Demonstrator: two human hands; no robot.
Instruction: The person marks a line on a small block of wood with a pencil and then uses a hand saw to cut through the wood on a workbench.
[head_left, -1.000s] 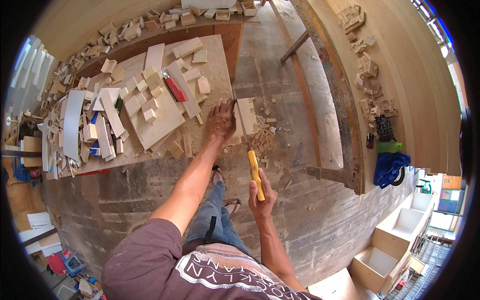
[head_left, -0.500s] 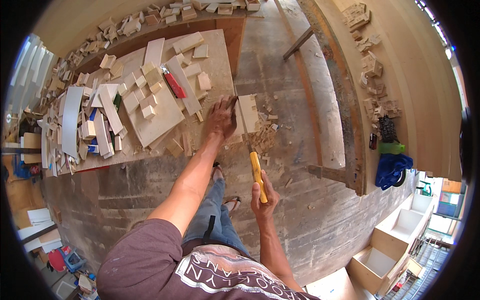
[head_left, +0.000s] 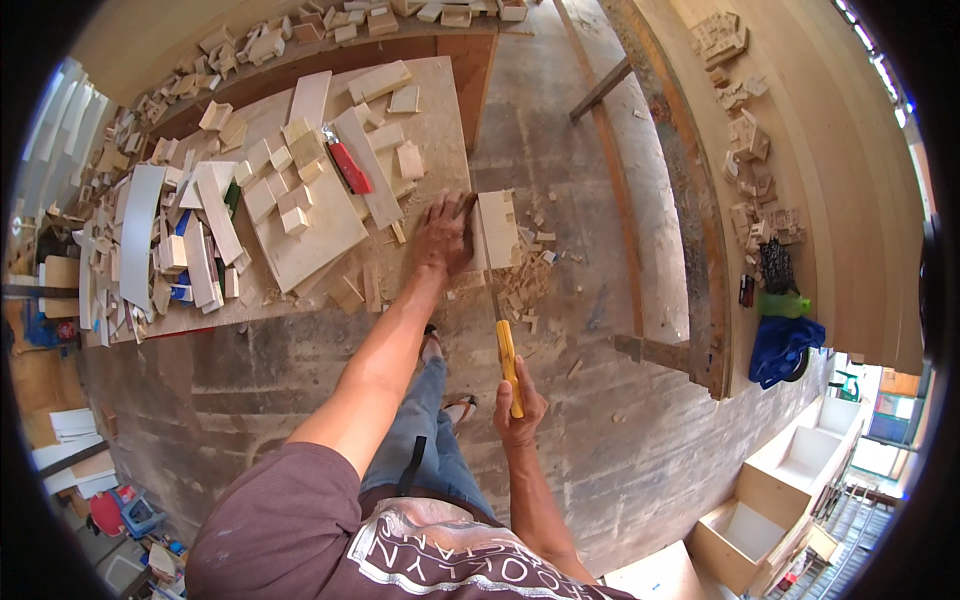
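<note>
From the head camera, I see an open pale wooden box with white-lined compartments (head_left: 778, 493) at four o'clock; I count three compartments, their white inner faces showing. Just past three o'clock sits a crumpled blue bag (head_left: 782, 350); its folds hide whatever it holds.

At twelve o'clock, near the centre, lies one pale, flat wooden board with a notched right edge (head_left: 500, 235). My right hand (head_left: 521, 407), toward half past five, has its fingers wrapped around the yellow handle of one narrow-bladed saw (head_left: 508, 362). The blade runs up along the board's left part; its teeth are too small to make out.

My left hand (head_left: 443, 238), at eleven o'clock, lies beside the blade, fingers stretched forward; I cannot tell whether they grip anything underneath.

One red-handled metal tool (head_left: 349, 167) rests toward half past ten, among wooden blocks (head_left: 294, 220) overlapping too much to count.
</note>
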